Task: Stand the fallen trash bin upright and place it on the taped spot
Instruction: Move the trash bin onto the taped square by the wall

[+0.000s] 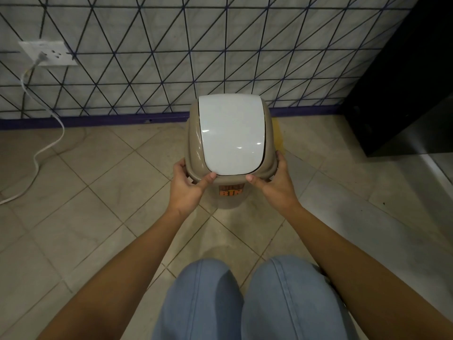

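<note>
A beige trash bin with a white swing lid stands upright on the tiled floor close to the wall. An orange label shows on its near side. My left hand grips the lid rim on the left, thumb on top. My right hand grips the rim on the right in the same way. A strip of yellow tape shows on the floor just right of the bin; the bin hides whatever else is taped there.
A wall with a dark triangle pattern and a purple baseboard runs behind. A white socket holds a plug whose cable trails over the floor at left. A black cabinet stands at right. My knees in blue jeans are below.
</note>
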`<control>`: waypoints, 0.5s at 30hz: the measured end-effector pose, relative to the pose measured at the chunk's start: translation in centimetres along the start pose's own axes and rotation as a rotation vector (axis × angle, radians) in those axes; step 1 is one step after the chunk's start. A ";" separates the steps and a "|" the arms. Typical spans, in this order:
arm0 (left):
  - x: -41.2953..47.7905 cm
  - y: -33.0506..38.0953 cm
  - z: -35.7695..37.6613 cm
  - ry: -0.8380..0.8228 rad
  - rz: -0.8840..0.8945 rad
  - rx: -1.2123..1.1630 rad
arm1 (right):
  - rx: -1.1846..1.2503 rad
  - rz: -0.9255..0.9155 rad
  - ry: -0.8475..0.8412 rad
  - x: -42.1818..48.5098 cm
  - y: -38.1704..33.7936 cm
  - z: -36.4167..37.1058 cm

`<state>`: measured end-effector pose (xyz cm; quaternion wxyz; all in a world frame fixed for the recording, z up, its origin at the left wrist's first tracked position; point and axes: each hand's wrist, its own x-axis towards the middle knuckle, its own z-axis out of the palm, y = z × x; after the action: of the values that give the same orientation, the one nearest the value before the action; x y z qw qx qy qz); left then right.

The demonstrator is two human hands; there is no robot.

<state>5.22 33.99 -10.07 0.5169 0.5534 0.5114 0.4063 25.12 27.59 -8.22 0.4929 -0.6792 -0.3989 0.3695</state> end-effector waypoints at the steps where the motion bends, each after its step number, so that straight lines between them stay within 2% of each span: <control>1: 0.2 0.0 0.0 -0.002 -0.001 0.002 | -0.004 -0.002 0.005 0.1 -0.1 0.0; 15: 2.5 0.3 1.9 -0.071 -0.022 0.000 | 0.027 -0.009 0.079 1.6 0.1 -0.8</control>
<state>7.47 36.19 -10.19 0.5392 0.5615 0.4988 0.3809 26.52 28.75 -8.27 0.5190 -0.6848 -0.3772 0.3455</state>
